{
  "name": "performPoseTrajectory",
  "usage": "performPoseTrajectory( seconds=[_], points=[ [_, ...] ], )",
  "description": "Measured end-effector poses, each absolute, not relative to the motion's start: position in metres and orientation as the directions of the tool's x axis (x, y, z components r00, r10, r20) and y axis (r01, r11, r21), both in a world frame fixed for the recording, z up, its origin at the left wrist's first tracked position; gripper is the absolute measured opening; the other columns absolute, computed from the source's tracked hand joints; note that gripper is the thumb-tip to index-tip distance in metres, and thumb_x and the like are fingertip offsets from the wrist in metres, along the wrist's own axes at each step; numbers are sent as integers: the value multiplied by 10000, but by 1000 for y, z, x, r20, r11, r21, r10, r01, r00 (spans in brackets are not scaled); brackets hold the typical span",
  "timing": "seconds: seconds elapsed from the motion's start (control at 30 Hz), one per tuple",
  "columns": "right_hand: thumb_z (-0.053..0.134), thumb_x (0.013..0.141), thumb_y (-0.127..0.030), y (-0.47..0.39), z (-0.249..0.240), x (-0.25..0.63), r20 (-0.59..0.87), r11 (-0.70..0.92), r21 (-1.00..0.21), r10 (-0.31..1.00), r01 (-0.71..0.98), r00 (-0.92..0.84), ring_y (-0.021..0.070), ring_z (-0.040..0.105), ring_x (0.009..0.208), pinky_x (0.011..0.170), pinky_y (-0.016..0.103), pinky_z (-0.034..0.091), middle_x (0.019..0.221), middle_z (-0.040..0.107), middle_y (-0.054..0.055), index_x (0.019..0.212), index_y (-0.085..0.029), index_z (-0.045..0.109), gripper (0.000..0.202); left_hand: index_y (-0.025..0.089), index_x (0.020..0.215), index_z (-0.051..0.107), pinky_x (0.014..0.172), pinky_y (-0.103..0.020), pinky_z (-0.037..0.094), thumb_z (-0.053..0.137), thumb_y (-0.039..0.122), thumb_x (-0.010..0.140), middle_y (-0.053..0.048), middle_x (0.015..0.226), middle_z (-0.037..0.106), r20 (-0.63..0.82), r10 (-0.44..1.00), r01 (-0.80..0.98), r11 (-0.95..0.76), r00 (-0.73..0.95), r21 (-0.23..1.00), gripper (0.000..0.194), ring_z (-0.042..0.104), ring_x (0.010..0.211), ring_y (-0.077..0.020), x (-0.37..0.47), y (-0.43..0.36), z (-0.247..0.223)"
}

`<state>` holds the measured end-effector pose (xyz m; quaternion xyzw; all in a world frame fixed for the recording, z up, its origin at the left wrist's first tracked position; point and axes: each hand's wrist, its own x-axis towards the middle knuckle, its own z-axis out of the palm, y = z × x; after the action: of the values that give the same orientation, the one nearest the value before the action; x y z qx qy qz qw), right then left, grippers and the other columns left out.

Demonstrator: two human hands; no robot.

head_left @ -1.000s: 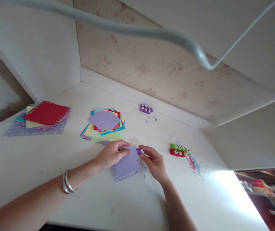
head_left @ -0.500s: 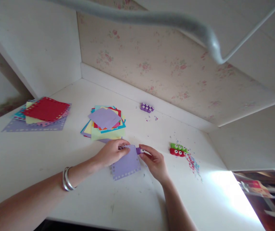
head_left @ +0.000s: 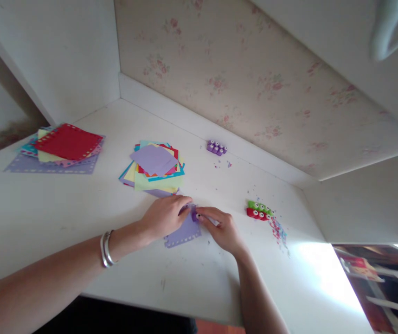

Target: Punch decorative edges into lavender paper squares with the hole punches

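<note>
A light purple paper sheet [head_left: 185, 234] with small punched holes along its edges lies on the white table. My left hand [head_left: 166, 214] is closed on its upper left part, thumb on top and fingers mostly hidden. My right hand [head_left: 221, 227] pinches a small purple hole punch [head_left: 195, 215] with an eye-like white button between thumb and fingertips. The punch sits at the sheet's upper right edge, close to my left fingertips. Whether the paper is inside its slot I cannot tell.
Behind my left hand lies a stack of coloured paper [head_left: 155, 160]. Further left is a pile of hole-edged sheets [head_left: 68, 141]. Purple punches [head_left: 216, 147] stand near the wall; green and red punches [head_left: 259, 211] stand right, beside paper bits [head_left: 278, 230].
The punch has moved left from beside the sheet's right edge to over its upper right edge. My left hand has shifted slightly right, nearer the punch. The camera's view has also shifted.
</note>
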<state>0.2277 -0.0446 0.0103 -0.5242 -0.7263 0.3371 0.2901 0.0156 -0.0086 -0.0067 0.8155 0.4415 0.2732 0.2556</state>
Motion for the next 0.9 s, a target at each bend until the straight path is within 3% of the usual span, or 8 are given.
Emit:
performPoseTrajectory(
  seconds=[0.13, 0.23, 0.33, 0.53, 0.73, 0.9],
  points=[
    [578, 924, -334, -37, 21, 226, 60, 229, -761, 956, 607, -286, 208, 676, 1006, 873, 322, 547, 1076, 734, 25, 1067, -282, 735, 219, 196, 1131, 622, 969, -413, 444, 504, 243, 936, -80, 1170, 645, 365, 787, 632, -617, 498, 468, 233, 568, 1119, -251, 11, -18, 6],
    [591, 912, -351, -30, 29, 225, -29, 210, -763, 934, 611, -357, 192, 683, 935, 787, 287, 548, 1034, 737, 15, 1007, -277, 749, 199, 185, 1105, 638, 982, -449, 425, 510, 328, 935, -92, 1168, 631, 341, 771, 651, -637, 538, 413, 256, 541, 1138, -276, 7, -28, 9],
    [598, 905, -352, -25, 33, 225, -104, 188, -768, 907, 613, -408, 169, 676, 844, 744, 268, 529, 948, 740, 6, 950, -262, 754, 186, 158, 1153, 621, 1027, -469, 386, 566, 399, 898, -110, 1189, 626, 290, 759, 650, -650, 584, 394, 355, 516, 1178, -297, 7, -37, 3],
    [638, 870, -346, -20, 35, 225, -176, 114, -767, 909, 631, -378, 160, 664, 816, 733, 259, 520, 912, 728, 17, 903, -231, 744, 160, 167, 1207, 595, 1120, -457, 281, 575, 384, 884, -104, 1261, 606, 284, 745, 644, -666, 604, 377, 389, 479, 1248, -277, 10, -39, -7],
    [647, 855, -322, -19, 39, 222, -184, 121, -755, 905, 645, -385, 154, 658, 794, 718, 256, 512, 885, 718, 18, 868, -227, 747, 139, 169, 1196, 605, 1129, -442, 276, 563, 377, 887, -99, 1250, 611, 273, 745, 640, -665, 609, 386, 375, 490, 1235, -265, 9, -37, -6],
    [662, 827, -357, -16, 36, 222, -243, 36, -770, 906, 637, -345, 158, 647, 757, 697, 274, 507, 858, 712, 23, 831, -223, 744, 157, 168, 1193, 610, 1129, -440, 274, 565, 382, 889, -97, 1237, 612, 264, 747, 640, -661, 609, 393, 374, 486, 1234, -266, 9, -37, -4]
  ],
)
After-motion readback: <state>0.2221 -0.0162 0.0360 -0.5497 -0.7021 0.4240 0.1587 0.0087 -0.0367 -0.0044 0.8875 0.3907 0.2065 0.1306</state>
